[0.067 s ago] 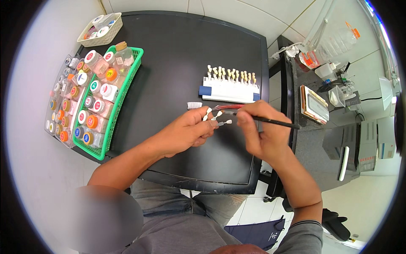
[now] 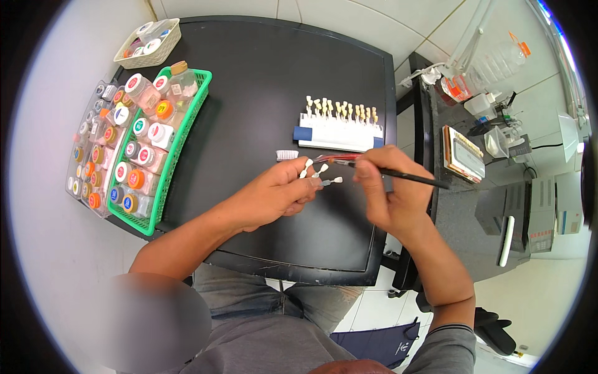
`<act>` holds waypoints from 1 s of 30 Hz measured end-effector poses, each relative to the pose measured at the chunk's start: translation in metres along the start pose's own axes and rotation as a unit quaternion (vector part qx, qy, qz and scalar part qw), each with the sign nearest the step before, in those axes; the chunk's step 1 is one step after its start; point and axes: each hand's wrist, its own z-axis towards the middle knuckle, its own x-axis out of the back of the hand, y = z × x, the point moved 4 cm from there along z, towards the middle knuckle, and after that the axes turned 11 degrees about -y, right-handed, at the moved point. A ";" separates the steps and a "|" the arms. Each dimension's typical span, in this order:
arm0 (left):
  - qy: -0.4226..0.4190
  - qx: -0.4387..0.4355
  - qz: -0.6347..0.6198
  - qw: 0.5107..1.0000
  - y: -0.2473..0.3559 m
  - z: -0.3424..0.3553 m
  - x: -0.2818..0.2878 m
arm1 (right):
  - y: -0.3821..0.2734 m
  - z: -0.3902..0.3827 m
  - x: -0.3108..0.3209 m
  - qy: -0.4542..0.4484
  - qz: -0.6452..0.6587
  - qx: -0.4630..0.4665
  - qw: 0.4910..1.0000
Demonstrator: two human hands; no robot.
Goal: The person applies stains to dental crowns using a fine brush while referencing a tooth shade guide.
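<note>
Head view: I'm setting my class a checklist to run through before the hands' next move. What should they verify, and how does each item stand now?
1. Left hand grips the white-tipped sticks: ok, between thumb and fingers.
2. White tips uncovered: ok, three stick out beyond the fingers, spread apart.
3. Right hand holds the brush-like tool: ok, by its dark handle.
4. Tool's tip clean: cannot tell, too small.
5. Right hand free: not ok, the tool occupies it.
6. All jars in the green basket tightly closed: cannot tell; caps show, not their tightness.
</note>
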 end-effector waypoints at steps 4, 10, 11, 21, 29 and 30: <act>-0.006 0.000 -0.002 1.000 -0.003 0.001 0.000 | -0.007 -0.001 -0.003 -0.023 0.000 0.064 0.998; -0.016 0.007 -0.009 1.000 -0.001 0.002 -0.005 | -0.002 -0.001 -0.002 -0.019 0.022 0.050 0.998; -0.018 0.009 -0.008 1.000 0.002 0.001 -0.006 | -0.004 0.000 -0.004 -0.023 0.033 0.072 0.997; -0.027 0.010 -0.011 1.000 0.005 0.001 -0.010 | -0.004 0.000 -0.007 -0.048 0.023 0.015 0.998; -0.018 -0.010 0.002 1.000 0.002 0.002 -0.006 | 0.004 -0.003 0.002 0.016 0.020 -0.013 1.000; -0.021 -0.012 0.000 1.000 0.002 0.002 -0.006 | 0.005 -0.005 0.005 0.027 0.038 -0.021 0.999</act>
